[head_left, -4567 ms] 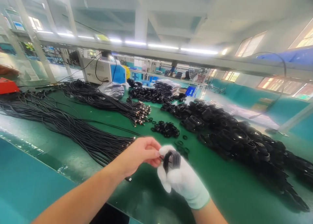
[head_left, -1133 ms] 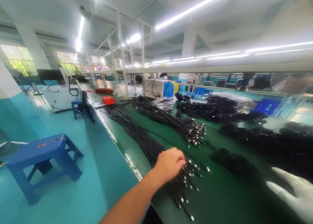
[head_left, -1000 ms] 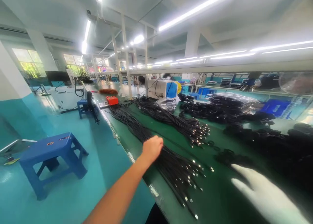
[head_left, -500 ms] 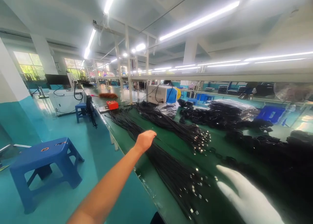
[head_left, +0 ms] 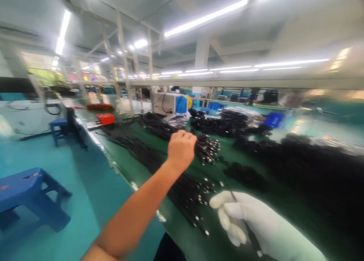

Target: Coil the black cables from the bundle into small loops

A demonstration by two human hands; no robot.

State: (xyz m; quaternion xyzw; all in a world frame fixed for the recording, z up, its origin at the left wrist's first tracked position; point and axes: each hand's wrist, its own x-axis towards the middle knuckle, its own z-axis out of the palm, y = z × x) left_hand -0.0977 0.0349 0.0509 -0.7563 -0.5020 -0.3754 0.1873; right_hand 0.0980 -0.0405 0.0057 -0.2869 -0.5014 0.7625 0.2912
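Note:
My bare left hand (head_left: 182,149) is closed over the far bundle, gripping a thin black cable. The cable (head_left: 252,236) stretches from it to my right hand (head_left: 241,213), which wears a white glove and pinches it near the end; a small light tip hangs below the glove. A bundle of black cables with silvery connector ends (head_left: 196,191) lies under my left forearm. Behind my left hand rests a second cable bundle (head_left: 155,122), its connector ends showing to the right of the hand.
Coiled black cables (head_left: 298,158) are heaped on the right of the green table (head_left: 127,160). A grey and blue machine (head_left: 166,102) and a red block (head_left: 105,119) stand farther back. Blue stools (head_left: 31,189) are on the floor at left.
My left hand has risen and moved right. My right hand, open before, has moved left and closed on the cable. The whole view has turned to the right.

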